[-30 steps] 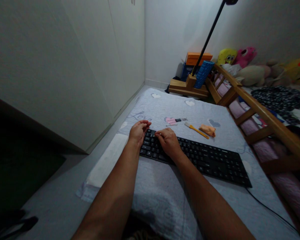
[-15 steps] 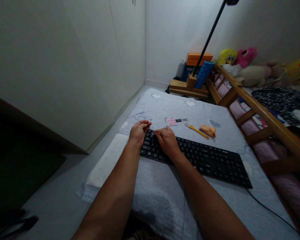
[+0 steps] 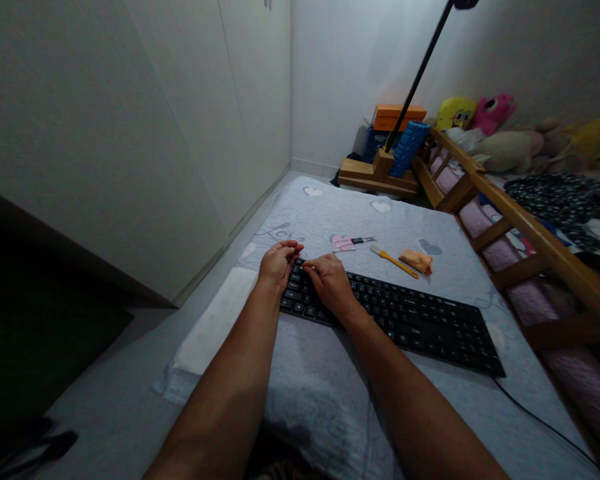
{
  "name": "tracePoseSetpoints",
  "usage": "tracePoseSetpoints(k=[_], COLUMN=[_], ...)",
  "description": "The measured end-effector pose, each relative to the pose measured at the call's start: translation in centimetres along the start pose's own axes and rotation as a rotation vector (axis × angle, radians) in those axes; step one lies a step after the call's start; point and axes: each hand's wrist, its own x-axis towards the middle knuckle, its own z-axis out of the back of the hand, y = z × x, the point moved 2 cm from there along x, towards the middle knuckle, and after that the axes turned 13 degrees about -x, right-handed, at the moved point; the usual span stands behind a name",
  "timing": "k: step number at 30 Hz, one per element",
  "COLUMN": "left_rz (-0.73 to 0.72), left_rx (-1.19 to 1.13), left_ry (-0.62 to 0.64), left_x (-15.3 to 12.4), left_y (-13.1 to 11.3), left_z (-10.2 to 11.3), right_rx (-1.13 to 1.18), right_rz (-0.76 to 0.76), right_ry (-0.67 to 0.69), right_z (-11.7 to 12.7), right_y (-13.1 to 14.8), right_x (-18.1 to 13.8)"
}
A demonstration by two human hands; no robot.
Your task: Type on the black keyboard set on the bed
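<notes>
A black keyboard [image 3: 420,319] lies on a grey heart-print blanket [image 3: 320,213] in front of me. My left hand [image 3: 277,264] rests at the keyboard's far left corner with its fingers curled in; what they hold is hidden. My right hand [image 3: 331,283] sits on the left keys, its fingers pinched together at the top row, and I cannot make out what they grip. The two hands' fingertips nearly meet.
Beyond the keyboard lie a pink-handled tool [image 3: 347,241], a small yellow brush [image 3: 393,261] and an orange cloth [image 3: 416,261]. A wooden bed rail [image 3: 520,219] runs along the right, with plush toys [image 3: 485,117] behind. A black stand pole [image 3: 416,79] rises from a wooden base. White cupboard doors [image 3: 180,133] stand on the left.
My right hand has slid a little to the left along the top key row, closer to my left hand. The left hand and keyboard have stayed put.
</notes>
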Motion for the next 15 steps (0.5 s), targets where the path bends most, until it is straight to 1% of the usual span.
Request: tracePoseSetpoints(k=[15], left_rz=[-0.002], left_rx=[-0.019], left_ry=[0.000], left_x=[-0.07], left_y=[-0.11], left_z=[-0.17], right_rx=[0.007], right_rz=[0.055], right_ry=[0.045], right_z=[0.41], right_y=[0.34], right_x=[-0.42])
